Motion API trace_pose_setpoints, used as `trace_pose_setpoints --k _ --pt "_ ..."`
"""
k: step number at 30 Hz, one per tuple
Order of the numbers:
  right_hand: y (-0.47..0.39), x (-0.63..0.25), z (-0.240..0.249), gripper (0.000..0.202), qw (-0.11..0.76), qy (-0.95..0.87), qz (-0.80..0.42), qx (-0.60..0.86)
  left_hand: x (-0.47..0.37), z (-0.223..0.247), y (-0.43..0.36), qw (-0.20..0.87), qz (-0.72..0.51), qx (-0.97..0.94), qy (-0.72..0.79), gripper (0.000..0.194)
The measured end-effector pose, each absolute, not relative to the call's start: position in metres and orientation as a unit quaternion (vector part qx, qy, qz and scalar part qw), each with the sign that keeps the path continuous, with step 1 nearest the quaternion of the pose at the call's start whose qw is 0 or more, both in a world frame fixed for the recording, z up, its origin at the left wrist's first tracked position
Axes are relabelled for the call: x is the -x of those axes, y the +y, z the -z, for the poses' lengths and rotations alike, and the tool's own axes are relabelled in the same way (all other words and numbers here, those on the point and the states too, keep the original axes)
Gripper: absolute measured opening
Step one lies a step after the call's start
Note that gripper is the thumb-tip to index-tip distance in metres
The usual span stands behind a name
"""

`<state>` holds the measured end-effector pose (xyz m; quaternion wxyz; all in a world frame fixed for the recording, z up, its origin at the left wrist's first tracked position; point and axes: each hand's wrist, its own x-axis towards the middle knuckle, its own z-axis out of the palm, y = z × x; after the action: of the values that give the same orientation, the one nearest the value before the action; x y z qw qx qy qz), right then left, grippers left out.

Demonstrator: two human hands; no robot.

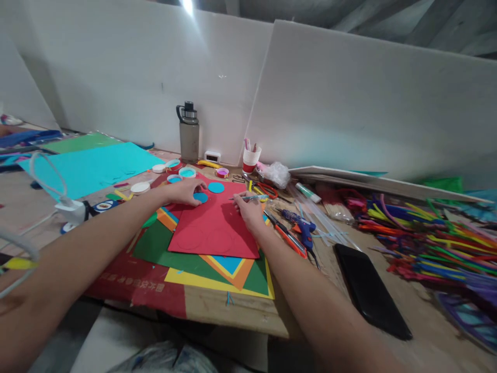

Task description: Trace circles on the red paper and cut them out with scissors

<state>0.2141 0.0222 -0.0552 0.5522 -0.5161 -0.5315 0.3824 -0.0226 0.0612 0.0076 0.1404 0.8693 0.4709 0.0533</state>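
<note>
A red sheet (212, 223) lies on top of green, orange, blue and yellow sheets, with faint circle outlines near its front edge. My left hand (186, 191) is at its back left, fingers curved and closed on a blue disc (201, 198). Just behind and to the right, another blue disc (216, 187) lies flat on the red sheet. Over the sheet's right side, my right hand (249, 208) grips a thin pen (254, 196), its tip pointing left toward the discs.
Round lids and tape rolls (187, 172), a bottle (189, 137) and a paper cup (251, 158) stand behind. To the right are scissors (267, 190), a glue gun (306, 230), a black phone (370, 290) and colourful pipe cleaners (438, 243). A cyan sheet (97, 168) lies left.
</note>
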Motion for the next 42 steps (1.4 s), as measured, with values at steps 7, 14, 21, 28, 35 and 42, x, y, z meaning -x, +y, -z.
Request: trace_pose_setpoints --k 7,14,21,28,35,42 --pt "0.023 -0.215 0.057 0.02 0.547 -0.538 -0.384 0.514 0.032 -0.012 0.059 0.166 -0.085 -0.861 0.474 0.051" --pt "0.025 -0.216 0.059 0.024 0.553 -0.521 -0.403 0.511 0.06 -0.002 0.075 0.139 -0.087 -0.87 0.465 0.038" --pt "0.024 -0.216 0.06 0.024 0.557 -0.514 -0.407 0.51 0.065 -0.002 0.076 0.075 -0.096 -0.85 0.513 0.032" --pt "0.024 -0.216 0.06 0.024 0.55 -0.516 -0.409 0.514 0.036 -0.005 0.059 0.155 -0.086 -0.877 0.446 0.041" --pt "0.024 -0.216 0.061 0.023 0.548 -0.518 -0.406 0.516 0.032 -0.001 0.061 0.144 -0.084 -0.89 0.424 0.035" --pt "0.024 -0.215 0.059 0.025 0.549 -0.52 -0.404 0.515 0.034 0.002 0.063 0.157 -0.088 -0.889 0.421 0.035"
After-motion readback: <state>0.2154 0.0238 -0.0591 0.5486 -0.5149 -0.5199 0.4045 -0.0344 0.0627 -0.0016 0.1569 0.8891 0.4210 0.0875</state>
